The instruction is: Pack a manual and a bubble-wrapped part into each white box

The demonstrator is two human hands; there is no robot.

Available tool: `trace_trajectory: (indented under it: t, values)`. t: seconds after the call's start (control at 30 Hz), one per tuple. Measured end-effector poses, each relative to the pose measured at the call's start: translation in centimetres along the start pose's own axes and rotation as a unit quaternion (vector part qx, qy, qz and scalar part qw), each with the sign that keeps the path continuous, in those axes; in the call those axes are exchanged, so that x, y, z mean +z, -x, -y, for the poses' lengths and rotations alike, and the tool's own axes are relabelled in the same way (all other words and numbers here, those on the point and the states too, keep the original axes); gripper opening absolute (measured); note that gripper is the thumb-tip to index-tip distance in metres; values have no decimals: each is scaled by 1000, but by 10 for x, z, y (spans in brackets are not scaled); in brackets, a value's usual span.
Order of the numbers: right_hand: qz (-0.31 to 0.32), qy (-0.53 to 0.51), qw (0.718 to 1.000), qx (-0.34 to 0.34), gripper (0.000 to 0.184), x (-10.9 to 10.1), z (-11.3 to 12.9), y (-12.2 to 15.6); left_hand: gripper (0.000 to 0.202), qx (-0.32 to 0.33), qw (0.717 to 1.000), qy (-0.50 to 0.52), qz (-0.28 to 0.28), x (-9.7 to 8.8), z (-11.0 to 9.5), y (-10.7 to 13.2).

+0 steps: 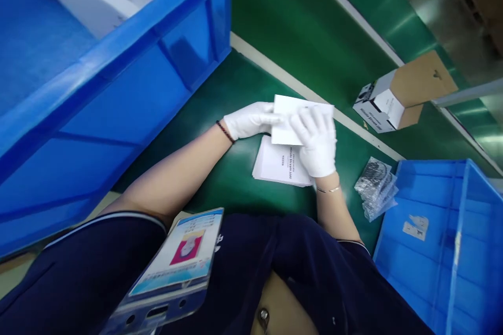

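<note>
Over a green work surface I hold a white booklet (283,133) with both hands near it. My left hand (251,119), in a white glove, pinches its left edge, thumb on top and the other fingers beneath. My right hand (316,141), gloved too, lies across the booklet's right part with fingers stretched out and slightly apart. Below the booklet is a stack of white printed booklets (275,162), whose top cover reads "Minute Stream 1080"-like text. The booklet in hand hides the stack's upper part, and my right hand covers some of its right side.
A large blue crate (157,84) with white items inside stands at left. An open printed carton (383,107) lies at right, beyond a pale strip. Clear bags with dark contents (375,183) lie beside another blue bin (424,193). An ID badge (184,256) hangs at my chest.
</note>
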State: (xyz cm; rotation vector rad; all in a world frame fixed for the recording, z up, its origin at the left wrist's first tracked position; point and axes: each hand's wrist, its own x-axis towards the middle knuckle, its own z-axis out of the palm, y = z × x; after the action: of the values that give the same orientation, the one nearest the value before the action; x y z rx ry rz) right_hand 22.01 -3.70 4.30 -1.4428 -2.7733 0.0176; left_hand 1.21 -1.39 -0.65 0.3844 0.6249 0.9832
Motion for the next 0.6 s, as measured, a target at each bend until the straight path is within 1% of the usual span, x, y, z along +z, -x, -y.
trace_trajectory:
  t: [0.07,0.1,0.17,0.2,0.23,0.27,0.33,0.4,0.47,0.5,0.53,0.6]
  values:
    - [15,-7,1000,5,54,4,-4,-1,49,10,998,-64,-3,2,0,2]
    - [14,-10,1000,22,56,6,-11,3,42,27,996,-85,-19,2,-1,2]
    - [-5,-11,997,79,59,5,-31,18,27,68,990,-111,-51,-2,-6,-1]
    - [-20,-8,993,112,60,4,-42,28,22,88,987,-118,-58,-5,-8,-4]
    - [-35,-3,989,144,62,2,-52,38,19,103,986,-121,-54,-7,-10,-6]
    - [-50,5,984,171,63,1,-60,48,18,104,986,-122,-41,-9,-11,-8]
    - [-70,21,977,200,62,-1,-66,61,20,65,990,-126,0,-9,-10,-9]
    - [-69,31,979,188,56,1,-60,62,30,6,989,-141,47,-5,-4,-7]
    - [-61,32,988,137,50,5,-43,52,45,-24,982,-169,86,0,4,-2]
    - [-59,31,992,103,48,6,-33,44,54,-21,978,-185,98,1,7,0]
    - [-61,30,995,66,46,7,-23,35,61,-8,974,-205,98,2,10,2]
    - [-68,29,997,-4,44,8,-8,18,66,45,964,-255,55,3,14,4]
